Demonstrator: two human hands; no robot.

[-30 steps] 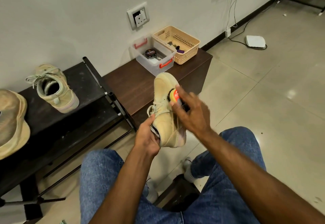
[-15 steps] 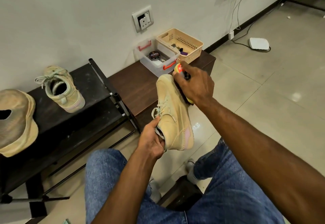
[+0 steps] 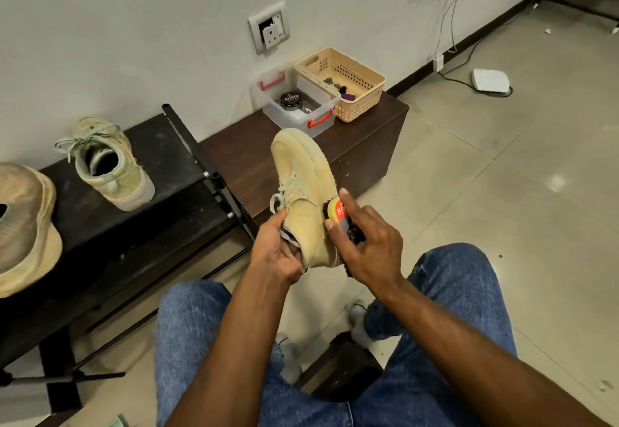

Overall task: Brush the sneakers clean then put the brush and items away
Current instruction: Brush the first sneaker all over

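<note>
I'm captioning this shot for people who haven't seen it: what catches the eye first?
At centre, the left hand holds a tan sneaker toe-up by its heel, while the right hand presses a yellow-and-red brush against its side. To the left, its mate stands on a black rack. Behind, a clear bin and beige basket sit on a dark cabinet.

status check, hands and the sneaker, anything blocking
Left hand grips tan suede sneaker at the collar. Right hand holds yellow-and-red shoe brush against its side. Nothing in the way.
</note>
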